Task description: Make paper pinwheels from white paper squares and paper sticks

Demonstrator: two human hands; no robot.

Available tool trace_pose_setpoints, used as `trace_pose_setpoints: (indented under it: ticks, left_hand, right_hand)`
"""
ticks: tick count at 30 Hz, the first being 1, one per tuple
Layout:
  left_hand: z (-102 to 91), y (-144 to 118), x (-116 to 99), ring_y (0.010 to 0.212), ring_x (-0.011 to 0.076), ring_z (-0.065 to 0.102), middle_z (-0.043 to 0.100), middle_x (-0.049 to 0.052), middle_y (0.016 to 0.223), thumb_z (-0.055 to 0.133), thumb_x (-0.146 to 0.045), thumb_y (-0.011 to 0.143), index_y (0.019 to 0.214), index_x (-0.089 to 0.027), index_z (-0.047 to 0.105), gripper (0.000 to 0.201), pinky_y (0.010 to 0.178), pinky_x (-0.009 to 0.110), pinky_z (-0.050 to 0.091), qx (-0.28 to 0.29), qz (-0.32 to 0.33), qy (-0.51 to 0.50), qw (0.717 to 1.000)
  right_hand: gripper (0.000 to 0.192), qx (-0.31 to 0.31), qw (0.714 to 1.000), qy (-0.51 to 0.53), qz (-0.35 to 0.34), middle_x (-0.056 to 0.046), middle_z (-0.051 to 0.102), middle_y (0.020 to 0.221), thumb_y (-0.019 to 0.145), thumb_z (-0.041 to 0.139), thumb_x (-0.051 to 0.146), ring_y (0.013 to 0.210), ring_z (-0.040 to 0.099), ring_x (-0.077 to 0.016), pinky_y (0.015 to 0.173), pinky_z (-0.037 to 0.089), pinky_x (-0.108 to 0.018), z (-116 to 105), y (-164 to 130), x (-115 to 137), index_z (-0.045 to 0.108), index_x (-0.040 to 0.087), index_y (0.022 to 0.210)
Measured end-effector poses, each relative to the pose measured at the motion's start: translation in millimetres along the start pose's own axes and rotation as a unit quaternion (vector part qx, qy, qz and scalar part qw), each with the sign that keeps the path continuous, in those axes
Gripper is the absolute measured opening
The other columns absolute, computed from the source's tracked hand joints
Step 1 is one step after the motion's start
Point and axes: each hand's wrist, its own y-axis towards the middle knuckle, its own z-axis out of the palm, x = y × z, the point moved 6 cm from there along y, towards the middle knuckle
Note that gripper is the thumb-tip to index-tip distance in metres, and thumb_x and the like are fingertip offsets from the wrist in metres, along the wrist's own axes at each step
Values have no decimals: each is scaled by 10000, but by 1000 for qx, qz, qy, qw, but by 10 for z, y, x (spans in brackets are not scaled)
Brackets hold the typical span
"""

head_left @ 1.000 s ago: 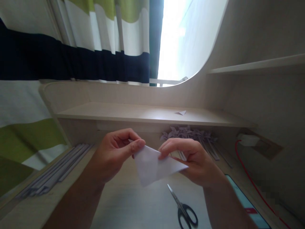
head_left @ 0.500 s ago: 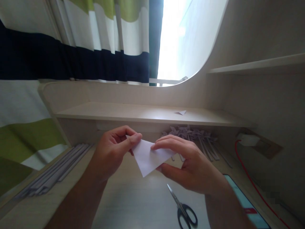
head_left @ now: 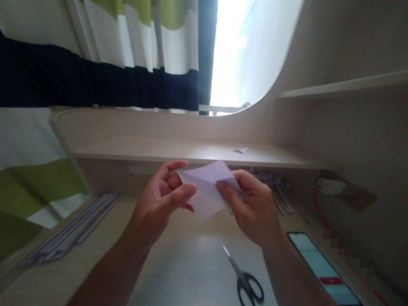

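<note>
A folded sheet of white paper (head_left: 205, 189) is held up over the desk between both hands. My left hand (head_left: 161, 204) pinches its left edge, thumb in front and fingers behind. My right hand (head_left: 251, 208) grips its right side with the thumb pressed on the front face. The paper's lower corner points down toward the desk. Black-handled scissors (head_left: 244, 274) lie shut on the desk below the hands.
A bundle of grey paper strips (head_left: 72, 229) lies at the left of the desk. Folded paper pinwheels on sticks (head_left: 277, 185) are heaped behind my right hand. A phone (head_left: 321, 267) with a lit screen lies at the right. A small paper scrap (head_left: 241, 150) rests on the shelf. A red cable (head_left: 318, 208) runs along the right wall.
Both hands have lifted the paper and turned it, so its broad face now stands upright. My right thumb has shifted onto the front. The view has tipped slightly, showing more of the phone.
</note>
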Motion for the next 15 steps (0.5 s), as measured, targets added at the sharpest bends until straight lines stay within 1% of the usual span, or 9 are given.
trace_pose_setpoints:
  ticks: [2,3,5,7,8,10,12,15]
  left_hand:
    - [35,17,76,735,193,699,764,43,894,876,-359,746,1123,-207,665,458,591,243,557,11,-39,9,999]
    - [45,22,93,722,185,690,760,48,865,866,-346,752,1048,-183,688,382,596,235,543,15,-43,26,999]
    - [43,20,79,690,165,657,736,40,792,840,-323,767,915,-155,715,256,602,224,516,10,-25,79,997]
    - [30,-2,43,641,144,611,693,16,725,804,-294,788,830,-156,707,174,568,212,476,-1,-6,145,989]
    - [32,-16,34,614,135,584,666,3,699,784,-285,799,804,-160,694,153,541,208,452,3,-7,174,985]
    - [55,-43,32,578,122,535,608,-18,662,751,-276,814,777,-170,666,141,502,203,404,29,-23,211,977]
    - [83,-63,32,578,118,510,568,-29,659,730,-279,825,777,-178,647,139,494,202,381,59,-38,220,973]
    - [99,-76,13,592,121,499,555,-27,673,704,-278,839,787,-184,638,126,497,206,371,81,-40,231,969]
  right_hand:
    - [168,0,1000,-1,9,-33,730,840,985,662,361,707,643,-166,605,476,-275,39,-3,-12,715,202,981]
    - [164,10,1000,-4,14,-31,727,834,989,654,355,711,645,-166,618,482,-277,61,1,-13,711,202,969]
    - [136,49,999,-13,20,-27,723,823,973,668,322,736,652,-168,658,496,-278,107,16,-11,707,197,935]
    - [97,98,995,-19,25,-25,725,831,938,704,282,763,656,-168,686,499,-273,144,31,-13,719,188,923]
    - [87,121,992,-17,28,-25,724,837,926,714,269,768,653,-166,685,496,-268,156,35,-21,728,184,927]
    - [86,155,987,-4,38,-21,716,831,929,706,258,745,633,-157,647,474,-255,168,38,-45,746,182,940]
    - [99,175,983,21,49,-12,692,802,944,687,258,703,598,-143,603,442,-245,173,34,-71,746,180,929]
    - [115,195,977,52,62,-1,651,763,939,698,273,659,553,-126,561,406,-231,177,26,-95,722,171,890]
